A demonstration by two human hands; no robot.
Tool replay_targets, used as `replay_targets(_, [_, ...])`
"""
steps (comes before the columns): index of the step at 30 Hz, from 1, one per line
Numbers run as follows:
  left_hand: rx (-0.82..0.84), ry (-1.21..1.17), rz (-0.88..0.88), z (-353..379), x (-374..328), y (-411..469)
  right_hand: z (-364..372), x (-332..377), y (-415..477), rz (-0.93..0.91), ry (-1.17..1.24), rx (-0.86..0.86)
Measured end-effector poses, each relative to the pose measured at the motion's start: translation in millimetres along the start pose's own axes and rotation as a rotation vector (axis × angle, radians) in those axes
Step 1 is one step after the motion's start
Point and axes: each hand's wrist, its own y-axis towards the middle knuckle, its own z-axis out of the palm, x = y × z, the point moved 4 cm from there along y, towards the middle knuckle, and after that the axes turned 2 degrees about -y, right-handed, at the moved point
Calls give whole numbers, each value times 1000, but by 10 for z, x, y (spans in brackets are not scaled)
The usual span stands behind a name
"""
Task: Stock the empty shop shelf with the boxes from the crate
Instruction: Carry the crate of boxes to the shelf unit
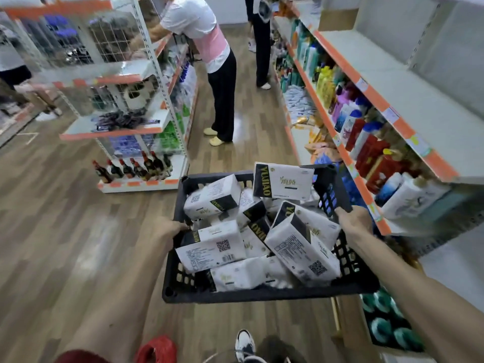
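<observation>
shop aisle, hands (pixel 170 227) gripping crate (pixel 262 294)

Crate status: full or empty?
Full: white packs heaped to the crate rim, one poking above the far edge; left hand and right hand grip its sides.

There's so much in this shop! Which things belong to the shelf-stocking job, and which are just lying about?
Job: black crate, white boxes in it, bare shelf at right, left hand and right hand holding the crate's sides.
Just there: dark bottles, coloured bottles, person in pink.
</observation>
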Motion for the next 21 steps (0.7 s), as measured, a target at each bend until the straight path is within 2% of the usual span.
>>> replay_targets(10, [38,10,71,390,-1129,1378,593,1037,1037,24,69,-72])
replay_targets(21, [-8,69,87,1039,-2475,3242,1781,2324,2711,42,40,2])
